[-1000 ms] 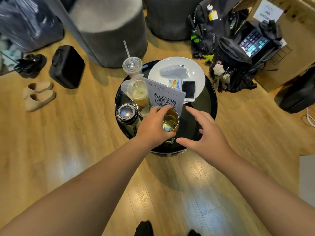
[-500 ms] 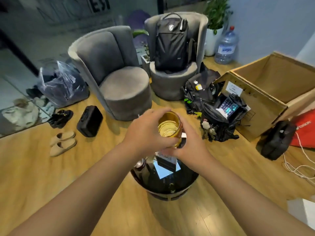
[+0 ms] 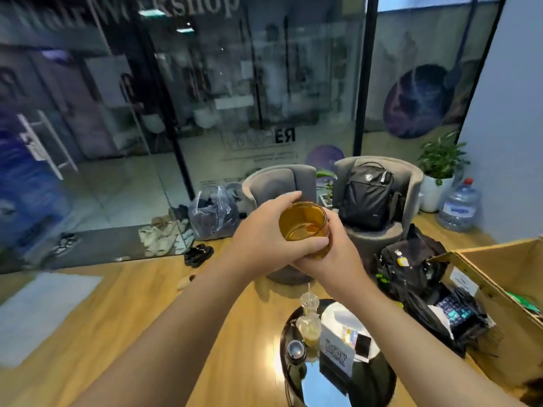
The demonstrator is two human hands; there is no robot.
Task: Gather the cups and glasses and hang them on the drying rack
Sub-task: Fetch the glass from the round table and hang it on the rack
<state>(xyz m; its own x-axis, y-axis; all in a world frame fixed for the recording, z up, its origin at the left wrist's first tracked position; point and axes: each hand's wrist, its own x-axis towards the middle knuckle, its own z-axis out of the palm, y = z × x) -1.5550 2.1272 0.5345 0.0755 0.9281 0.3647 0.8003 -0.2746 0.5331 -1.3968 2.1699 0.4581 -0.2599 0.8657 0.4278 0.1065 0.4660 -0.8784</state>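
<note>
1. Clearly, the step in hand is the gathering: one amber glass (image 3: 302, 221) is up in the air, well above the round black table (image 3: 379, 386), and no drying rack can be seen anywhere in the room.
2. On the left side, the left hand (image 3: 264, 242) is wrapped around the glass, with its fingers curled over the far rim and the thumb across the near wall.
3. To the right of it, the right hand (image 3: 335, 254) cups the same glass from below and from the side, so both hands grip it together. Some liquid seems to lie at its bottom, though the blur makes this uncertain.
4. Lower and more to the right, a plastic cup with a straw (image 3: 308, 304) and a dark tumbler (image 3: 295, 349) stand on the table beside a white plate (image 3: 335, 315).
5. I judge that the next move calls for keeping the glass upright while the person looks for the rack, or for emptying it first, since it must hang upside down. The other cups wait to be collected.
</note>
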